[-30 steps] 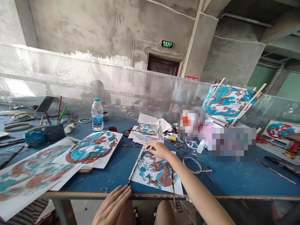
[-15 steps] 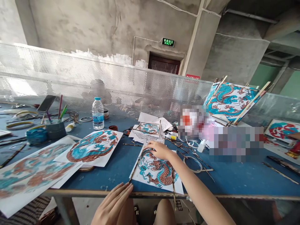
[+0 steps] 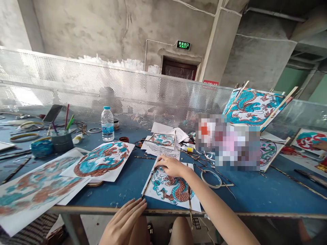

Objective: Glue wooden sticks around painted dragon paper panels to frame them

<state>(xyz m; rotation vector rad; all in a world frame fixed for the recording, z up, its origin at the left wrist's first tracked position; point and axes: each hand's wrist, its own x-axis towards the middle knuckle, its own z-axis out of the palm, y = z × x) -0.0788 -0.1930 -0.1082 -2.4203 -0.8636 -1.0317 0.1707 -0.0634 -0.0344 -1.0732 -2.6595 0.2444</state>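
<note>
A sheet with a blue and brown dragon picture (image 3: 176, 190) lies at the table's front edge. Along its left side runs a thin dark stick (image 3: 146, 188); another stick (image 3: 189, 200) crosses the right part and juts over the edge. My right hand (image 3: 170, 166) reaches across the sheet, its bent fingers closed on the upper end of the left stick. At the lower end of that stick, my left hand (image 3: 127, 217) is stretched flat, fingers straight and together, fingertips touching or very near it.
Painted dragon sheets (image 3: 102, 160) lie to the left, behind them a water bottle (image 3: 107, 124) and a brush pot (image 3: 61, 141). Tape roll (image 3: 211, 179), glue bottle (image 3: 187, 149) and loose sticks lie right of centre. A perforated metal screen (image 3: 138, 92) stands behind.
Both hands keep nearly the same places on the stick. At the right, blurred shapes have shifted left, and a round dragon picture with a pale stick now shows there.
</note>
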